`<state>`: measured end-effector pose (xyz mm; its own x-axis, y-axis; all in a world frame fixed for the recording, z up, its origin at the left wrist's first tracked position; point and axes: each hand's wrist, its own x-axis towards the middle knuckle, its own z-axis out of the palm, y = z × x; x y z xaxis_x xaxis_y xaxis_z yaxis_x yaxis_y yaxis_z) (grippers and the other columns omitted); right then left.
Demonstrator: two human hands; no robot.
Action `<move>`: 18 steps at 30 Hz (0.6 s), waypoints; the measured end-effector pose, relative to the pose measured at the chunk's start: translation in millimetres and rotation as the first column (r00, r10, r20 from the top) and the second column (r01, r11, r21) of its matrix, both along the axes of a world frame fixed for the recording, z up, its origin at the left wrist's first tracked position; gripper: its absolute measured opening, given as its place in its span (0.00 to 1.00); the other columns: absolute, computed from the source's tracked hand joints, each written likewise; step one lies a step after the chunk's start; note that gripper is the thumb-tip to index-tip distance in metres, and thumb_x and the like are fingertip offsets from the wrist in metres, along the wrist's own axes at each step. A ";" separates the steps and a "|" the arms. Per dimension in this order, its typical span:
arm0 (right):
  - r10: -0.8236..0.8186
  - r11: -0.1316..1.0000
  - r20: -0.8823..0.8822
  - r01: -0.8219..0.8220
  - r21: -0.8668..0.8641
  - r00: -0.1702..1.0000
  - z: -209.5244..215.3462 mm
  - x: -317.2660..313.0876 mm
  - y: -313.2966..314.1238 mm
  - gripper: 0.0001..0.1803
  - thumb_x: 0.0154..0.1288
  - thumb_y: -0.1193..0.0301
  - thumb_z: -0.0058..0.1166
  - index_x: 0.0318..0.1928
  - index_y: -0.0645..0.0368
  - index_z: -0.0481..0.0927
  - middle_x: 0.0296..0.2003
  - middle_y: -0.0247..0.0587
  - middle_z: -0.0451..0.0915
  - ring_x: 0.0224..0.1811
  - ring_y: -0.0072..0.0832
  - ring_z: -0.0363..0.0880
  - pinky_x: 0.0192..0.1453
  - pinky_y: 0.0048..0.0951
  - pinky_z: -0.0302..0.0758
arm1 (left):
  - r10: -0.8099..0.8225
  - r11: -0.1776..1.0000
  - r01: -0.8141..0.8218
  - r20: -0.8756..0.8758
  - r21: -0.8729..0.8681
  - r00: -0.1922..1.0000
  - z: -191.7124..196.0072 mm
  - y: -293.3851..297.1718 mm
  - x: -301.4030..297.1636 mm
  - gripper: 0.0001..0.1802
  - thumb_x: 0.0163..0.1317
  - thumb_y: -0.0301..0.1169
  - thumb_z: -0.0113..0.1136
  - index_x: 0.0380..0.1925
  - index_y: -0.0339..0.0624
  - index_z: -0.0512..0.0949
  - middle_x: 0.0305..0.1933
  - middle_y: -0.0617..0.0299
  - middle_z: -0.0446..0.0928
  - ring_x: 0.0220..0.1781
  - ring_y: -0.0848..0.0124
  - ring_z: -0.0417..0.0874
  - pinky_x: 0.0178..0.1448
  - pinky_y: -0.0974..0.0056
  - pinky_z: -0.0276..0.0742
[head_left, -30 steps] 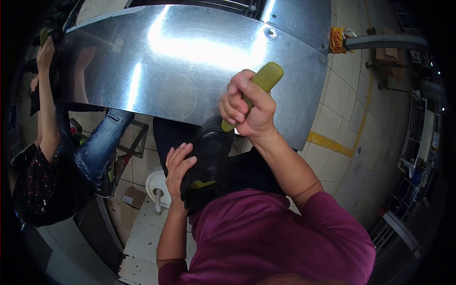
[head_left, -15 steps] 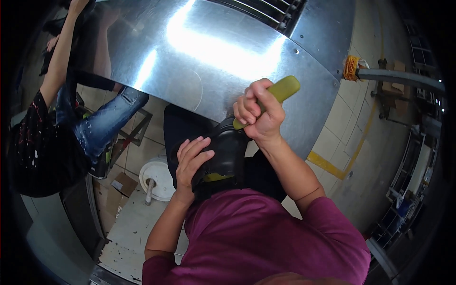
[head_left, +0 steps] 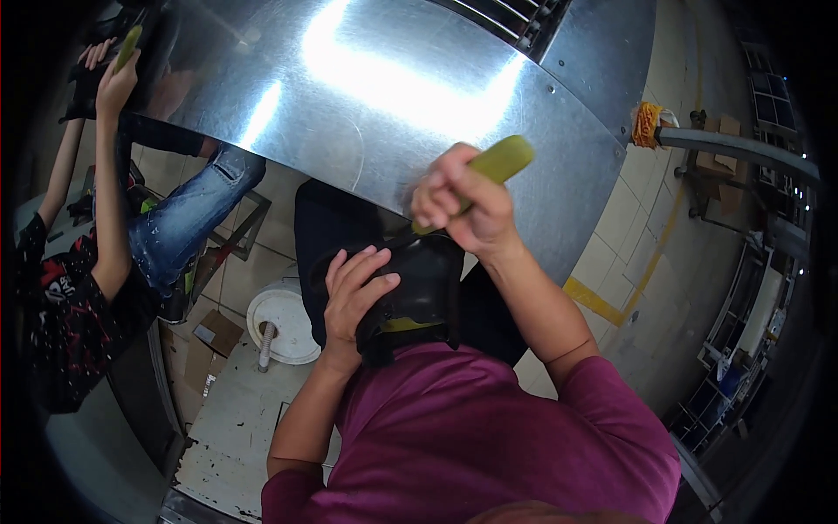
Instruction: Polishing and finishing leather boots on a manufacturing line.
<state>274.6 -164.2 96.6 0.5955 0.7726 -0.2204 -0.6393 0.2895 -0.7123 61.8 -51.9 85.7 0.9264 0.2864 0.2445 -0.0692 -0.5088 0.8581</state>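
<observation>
A black moulded part (head_left: 419, 288), shiny and hollow-looking, lies across my lap below the metal table edge, with a yellow-green patch (head_left: 410, 324) near my shirt. My left hand (head_left: 356, 293) holds it from the left side, fingers curved over its top and thumb apart. In my right hand (head_left: 467, 201), slightly blurred, the fingers are wrapped round an olive-green tool handle (head_left: 506, 158). The handle tilts, its upper end sticking out past my thumb. Its lower end meets the far edge of the black part, where the tool's working end cannot be made out clearly.
A shiny steel table (head_left: 262, 96) spans the far side. At left, a co-worker's hand (head_left: 118, 83) holds a similar green tool (head_left: 129, 45). A white round lid (head_left: 284, 323) and a cardboard box (head_left: 214, 341) stand left of me. A padded metal bar (head_left: 724, 144) juts in at right.
My right hand and the green handle have shifted a little left and toward me. My left hand stays on the black part. The co-worker's arms have moved, and a green tool now shows there.
</observation>
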 end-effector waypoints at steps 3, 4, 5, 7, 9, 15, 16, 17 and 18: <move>-0.231 0.960 -0.022 0.232 0.159 0.973 -0.1 11.9 -22.3 0.18 0.81 0.58 0.44 0.37 0.57 0.76 0.15 0.28 0.61 0.13 0.21 0.59 0.22 0.30 0.63 | -0.010 1.000 0.009 -0.019 -0.011 1.000 2.1 -0.4 3.3 0.19 0.67 0.38 0.63 0.56 0.47 0.80 0.65 0.50 0.80 0.69 0.50 0.79 0.78 0.41 0.59; -0.247 0.956 -0.022 0.247 0.159 0.969 1.2 12.2 -26.0 0.18 0.81 0.58 0.44 0.37 0.57 0.76 0.15 0.28 0.61 0.13 0.21 0.59 0.22 0.30 0.63 | 0.000 1.000 0.000 -0.003 0.010 1.000 1.6 -0.7 5.0 0.18 0.67 0.37 0.63 0.56 0.47 0.80 0.65 0.49 0.80 0.69 0.49 0.80 0.78 0.40 0.61; -0.263 0.948 -0.055 0.269 0.169 0.963 2.4 10.3 -28.9 0.18 0.81 0.59 0.44 0.36 0.57 0.76 0.15 0.28 0.62 0.13 0.21 0.59 0.22 0.30 0.63 | 0.003 1.000 -0.002 -0.003 0.017 1.000 -0.4 -1.2 3.6 0.19 0.67 0.38 0.63 0.56 0.47 0.80 0.65 0.48 0.80 0.69 0.49 0.80 0.78 0.40 0.61; -0.295 0.931 -0.098 0.309 0.192 0.950 3.5 5.5 -31.6 0.17 0.81 0.60 0.44 0.36 0.56 0.76 0.15 0.28 0.62 0.13 0.21 0.59 0.22 0.30 0.62 | -0.009 1.000 0.009 -0.003 0.024 1.000 -0.7 -1.9 2.4 0.19 0.68 0.39 0.63 0.56 0.46 0.80 0.65 0.48 0.80 0.68 0.49 0.80 0.77 0.40 0.61; -0.310 0.926 -0.102 0.324 0.192 0.945 -1.6 3.0 -33.4 0.16 0.81 0.61 0.44 0.36 0.56 0.76 0.15 0.28 0.62 0.12 0.21 0.58 0.21 0.30 0.62 | -0.002 1.000 0.003 -0.020 0.031 1.000 0.9 -1.9 4.6 0.19 0.69 0.41 0.61 0.56 0.46 0.79 0.65 0.47 0.80 0.68 0.49 0.80 0.78 0.40 0.61; -0.360 0.920 -0.103 0.371 0.125 0.927 -3.0 -7.9 -31.9 0.15 0.81 0.62 0.45 0.36 0.56 0.75 0.15 0.28 0.61 0.12 0.21 0.57 0.21 0.30 0.61 | 0.013 1.000 -0.013 -0.017 0.019 1.000 -1.7 -2.7 4.7 0.19 0.72 0.43 0.59 0.55 0.45 0.78 0.64 0.46 0.80 0.68 0.48 0.80 0.78 0.39 0.61; -0.391 0.904 -0.016 0.387 0.180 0.920 -3.2 -14.3 -32.9 0.13 0.80 0.64 0.47 0.36 0.56 0.74 0.16 0.29 0.62 0.14 0.22 0.58 0.22 0.30 0.62 | 0.017 1.000 -0.017 -0.005 0.022 1.000 -2.1 -3.0 4.4 0.18 0.72 0.42 0.59 0.55 0.45 0.78 0.64 0.46 0.80 0.68 0.48 0.80 0.78 0.39 0.61; -0.424 0.886 0.070 0.398 0.237 0.903 -3.4 -20.0 -33.6 0.11 0.80 0.66 0.49 0.37 0.57 0.74 0.16 0.30 0.64 0.15 0.22 0.59 0.24 0.30 0.62 | 0.019 1.000 -0.019 -0.015 0.020 1.000 -2.8 -2.4 5.1 0.18 0.72 0.42 0.59 0.55 0.45 0.78 0.64 0.46 0.80 0.68 0.48 0.80 0.78 0.39 0.61; -0.424 0.886 0.063 0.400 0.232 0.903 -3.7 -25.3 -32.9 0.11 0.80 0.66 0.49 0.37 0.57 0.74 0.16 0.30 0.64 0.15 0.22 0.59 0.24 0.30 0.62 | 0.004 1.000 -0.004 0.007 0.020 1.000 -3.7 -1.0 7.5 0.18 0.72 0.42 0.58 0.55 0.45 0.78 0.64 0.46 0.80 0.68 0.48 0.80 0.77 0.38 0.61</move>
